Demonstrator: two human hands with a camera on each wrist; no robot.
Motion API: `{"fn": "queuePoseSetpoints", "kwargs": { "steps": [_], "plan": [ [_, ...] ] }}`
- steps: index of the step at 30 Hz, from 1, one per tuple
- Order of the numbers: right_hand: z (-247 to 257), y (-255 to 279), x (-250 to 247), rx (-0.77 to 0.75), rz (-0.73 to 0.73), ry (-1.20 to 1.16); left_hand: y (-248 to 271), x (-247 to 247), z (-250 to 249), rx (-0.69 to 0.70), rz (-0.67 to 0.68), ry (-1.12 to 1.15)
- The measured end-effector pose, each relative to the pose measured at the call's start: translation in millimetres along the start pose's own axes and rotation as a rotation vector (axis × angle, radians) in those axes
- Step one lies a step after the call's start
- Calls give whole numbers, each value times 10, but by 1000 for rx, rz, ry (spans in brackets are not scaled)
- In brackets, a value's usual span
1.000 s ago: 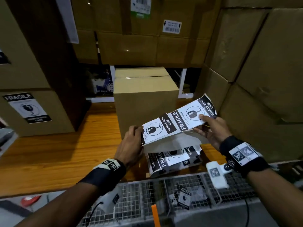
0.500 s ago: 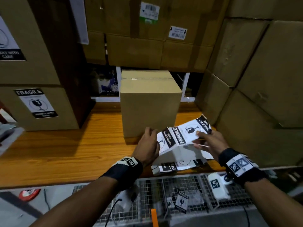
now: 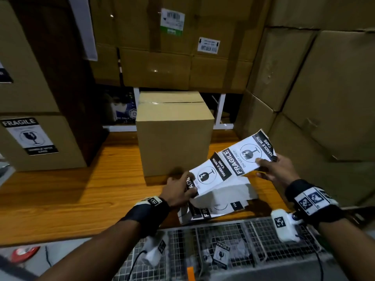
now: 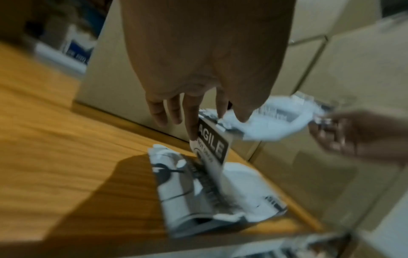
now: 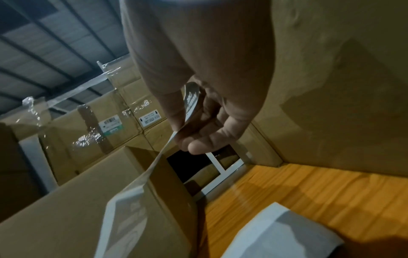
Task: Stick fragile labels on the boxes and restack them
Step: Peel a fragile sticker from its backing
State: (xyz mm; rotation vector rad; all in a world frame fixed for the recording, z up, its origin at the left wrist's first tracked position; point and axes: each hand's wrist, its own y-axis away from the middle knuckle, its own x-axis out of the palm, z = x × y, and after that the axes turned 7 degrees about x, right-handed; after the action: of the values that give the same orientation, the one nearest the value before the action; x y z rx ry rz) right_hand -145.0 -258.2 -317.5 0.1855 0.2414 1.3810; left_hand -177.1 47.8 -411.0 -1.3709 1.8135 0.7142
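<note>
A strip of black-and-white fragile labels (image 3: pixel 233 162) stretches between both hands in front of a plain cardboard box (image 3: pixel 174 136) on the wooden table (image 3: pixel 60 191). My left hand (image 3: pixel 179 190) pinches the strip's lower end (image 4: pixel 212 148). My right hand (image 3: pixel 274 169) pinches the upper label (image 5: pixel 189 104) by its edge. The rest of the strip lies folded in a pile (image 3: pixel 215 207) on the table under the hands. In the right wrist view the strip (image 5: pixel 130 200) hangs down across the box (image 5: pixel 66 218).
Stacked cartons (image 3: pixel 324 88) wall the right side and the back. At the left stands a box with a fragile label (image 3: pixel 30 136) stuck on it. A wire mesh basket (image 3: pixel 223 250) with loose labels lies at the near edge. A red tape roll (image 3: pixel 24 253) sits at bottom left.
The hands dipped toward the table with the strip, then my right hand rose and drew its end up and to the right, stretching the strip out again.
</note>
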Motion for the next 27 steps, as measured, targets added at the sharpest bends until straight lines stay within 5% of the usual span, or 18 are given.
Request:
{"fn": "queuePoseSetpoints", "kwargs": {
  "steps": [5, 9, 14, 20, 23, 27],
  "plan": [
    [-164, -161, -30, 9, -51, 222, -71, -76, -173, 20, -66, 91],
    [-365, -124, -6, -394, -234, 1065, -84, -189, -284, 11, -58, 236],
    [-609, 394, 529, -637, 212, 1203, -137, -343, -526, 7, -113, 416],
    [-634, 195, 756, -766, 27, 905, -70, -442, -764, 123, -128, 488],
    [-444, 81, 637, -731, -108, 854, 30, -346, -662, 141, -210, 327],
    [-168, -38, 415, -546, -190, 676, 143, 113, -355, 287, 193, -332]
  ]
}}
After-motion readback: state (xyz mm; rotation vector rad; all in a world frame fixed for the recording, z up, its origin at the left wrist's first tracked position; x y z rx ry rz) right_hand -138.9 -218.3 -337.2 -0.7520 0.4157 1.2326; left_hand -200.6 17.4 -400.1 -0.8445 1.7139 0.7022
